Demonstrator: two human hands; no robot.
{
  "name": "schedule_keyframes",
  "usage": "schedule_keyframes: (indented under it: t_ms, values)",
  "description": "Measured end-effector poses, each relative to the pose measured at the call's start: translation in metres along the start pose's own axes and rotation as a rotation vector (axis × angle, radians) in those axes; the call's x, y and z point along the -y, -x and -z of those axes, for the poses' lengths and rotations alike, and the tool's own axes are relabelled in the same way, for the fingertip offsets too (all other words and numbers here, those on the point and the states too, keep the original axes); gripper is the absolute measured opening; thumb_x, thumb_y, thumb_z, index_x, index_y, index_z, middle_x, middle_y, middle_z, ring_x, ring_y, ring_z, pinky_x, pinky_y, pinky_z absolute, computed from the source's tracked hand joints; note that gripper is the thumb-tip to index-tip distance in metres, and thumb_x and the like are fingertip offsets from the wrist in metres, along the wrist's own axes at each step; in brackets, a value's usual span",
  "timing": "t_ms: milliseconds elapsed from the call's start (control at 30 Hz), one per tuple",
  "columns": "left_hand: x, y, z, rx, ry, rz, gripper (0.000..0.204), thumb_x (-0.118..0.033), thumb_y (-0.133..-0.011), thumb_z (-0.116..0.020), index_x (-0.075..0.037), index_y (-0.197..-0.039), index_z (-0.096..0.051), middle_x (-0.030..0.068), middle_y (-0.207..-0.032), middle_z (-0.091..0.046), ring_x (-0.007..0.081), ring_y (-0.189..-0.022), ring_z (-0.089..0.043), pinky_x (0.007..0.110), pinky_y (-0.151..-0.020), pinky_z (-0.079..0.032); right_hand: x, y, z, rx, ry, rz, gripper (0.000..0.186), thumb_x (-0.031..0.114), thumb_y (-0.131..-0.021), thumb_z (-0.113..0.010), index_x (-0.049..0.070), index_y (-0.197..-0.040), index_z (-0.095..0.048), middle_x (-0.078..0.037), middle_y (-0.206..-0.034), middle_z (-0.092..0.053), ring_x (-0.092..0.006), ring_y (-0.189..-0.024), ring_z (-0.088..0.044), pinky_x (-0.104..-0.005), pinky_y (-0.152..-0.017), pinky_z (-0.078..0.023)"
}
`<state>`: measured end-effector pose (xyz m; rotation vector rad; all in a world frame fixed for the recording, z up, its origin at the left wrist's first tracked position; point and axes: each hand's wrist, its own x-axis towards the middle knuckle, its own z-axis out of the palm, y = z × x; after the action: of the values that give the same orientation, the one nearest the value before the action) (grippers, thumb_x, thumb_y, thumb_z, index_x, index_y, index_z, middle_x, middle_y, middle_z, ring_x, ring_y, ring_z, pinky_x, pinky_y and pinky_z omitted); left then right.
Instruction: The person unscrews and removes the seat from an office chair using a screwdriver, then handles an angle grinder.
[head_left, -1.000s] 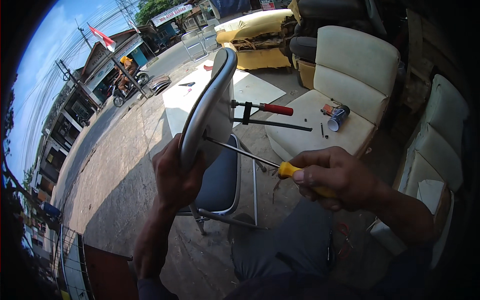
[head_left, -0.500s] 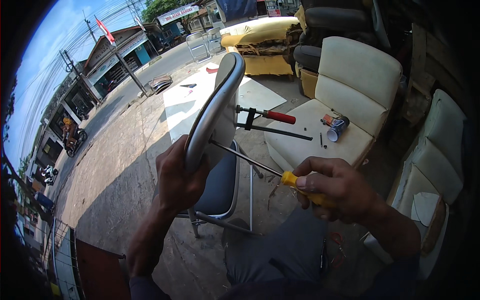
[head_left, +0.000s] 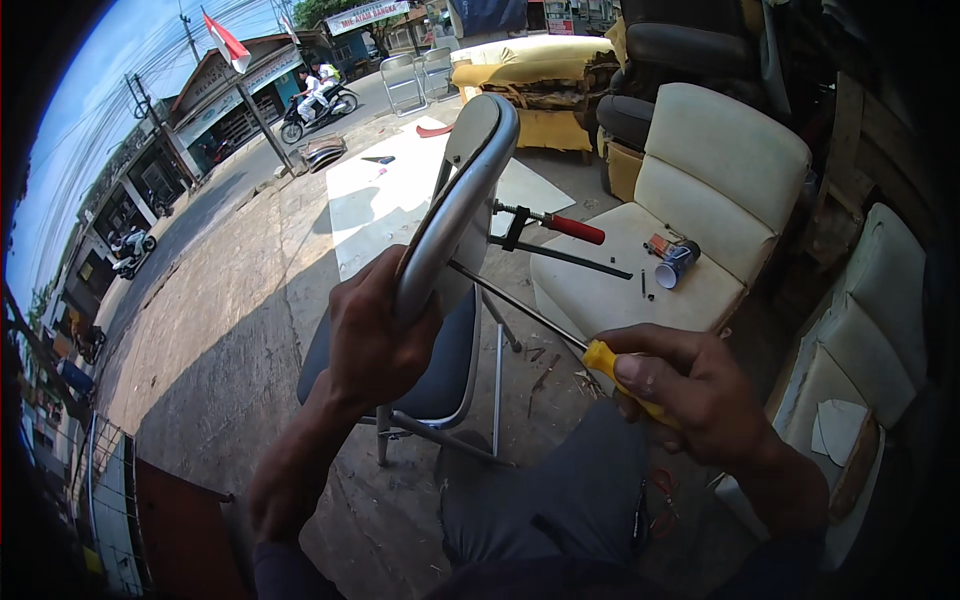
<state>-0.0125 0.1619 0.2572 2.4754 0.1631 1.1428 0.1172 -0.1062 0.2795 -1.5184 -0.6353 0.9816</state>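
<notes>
My left hand (head_left: 385, 325) is closed round the lower end of the chair's backrest (head_left: 470, 215), which has a silver metal frame and a padded panel. In my right hand (head_left: 690, 390) is a screwdriver (head_left: 603, 357) with a yellow handle, gripped with the thumb along it. Its long shaft reaches up left, and the tip meets the backrest near the frame, just right of my left hand. A bar clamp (head_left: 570, 229) with a red handle is fixed on the backrest higher up. Below hangs the chair's dark blue seat (head_left: 430, 370) on metal legs.
A cream cushioned seat (head_left: 715, 180) stands to the right, bearing a blue can (head_left: 677, 263) and small parts. Another cream seat (head_left: 870, 300) is at far right. White sheets (head_left: 375, 195) lie on the ground ahead, before a torn yellow sofa (head_left: 540, 75). Red-handled scissors (head_left: 664, 500) lie by my leg.
The backrest, both hands and the screwdriver appear slightly farther right and lower as the view shifts. The screwdriver tip stays at the backrest. A different motorbike passes on the road.
</notes>
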Motion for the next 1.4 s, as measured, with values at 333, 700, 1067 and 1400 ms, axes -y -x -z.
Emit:
schedule_keyframes:
  t_ms: [333,700,1067,1400]
  values:
    - [0.002,-0.001,0.002,0.040,0.013,0.062,0.026,-0.008,-0.084,-0.069,0.001,-0.108,-0.068,0.0144,-0.079,-0.067,0.0216,-0.068,-0.066,0.035,-0.065,-0.051,-0.043,-0.016,0.001,-0.559,1.337,1.222,0.037,0.009,-0.082,-0.076,0.000,-0.117,-0.070,-0.010,-0.100,-0.067,-0.0192,-0.071,-0.066,-0.0327,-0.059,-0.056]
    - [-0.002,0.003,0.002,0.077,0.069,0.154,0.039,-0.009,-0.083,-0.070,0.002,-0.121,-0.066,0.0173,-0.084,-0.073,0.0211,-0.075,-0.074,0.035,-0.071,-0.057,-0.049,-0.023,0.004,-0.684,1.617,1.359,0.034,0.015,-0.083,-0.073,0.007,-0.117,-0.073,-0.005,-0.100,-0.067,-0.0164,-0.072,-0.062,-0.0294,-0.057,-0.051]
    - [0.009,0.003,0.007,0.071,0.069,0.035,0.038,-0.009,-0.082,-0.071,0.000,-0.119,-0.066,0.0132,-0.075,-0.070,0.0205,-0.064,-0.071,0.034,-0.064,-0.056,-0.012,-0.017,0.004,-0.132,0.339,0.357,0.038,0.008,-0.089,-0.068,-0.002,-0.126,-0.065,-0.014,-0.089,-0.068,-0.0144,-0.067,-0.064,-0.0313,-0.060,-0.054]
    - [0.005,-0.002,0.003,0.079,0.033,-0.008,0.048,-0.007,-0.083,-0.068,-0.002,-0.130,-0.060,0.0164,-0.073,-0.069,0.0280,-0.064,-0.073,0.038,-0.063,-0.056,-0.049,-0.023,0.001,-0.490,1.265,1.098,0.036,0.015,-0.091,-0.069,-0.006,-0.121,-0.069,-0.010,-0.086,-0.068,-0.0139,-0.056,-0.060,-0.0273,-0.049,-0.050]
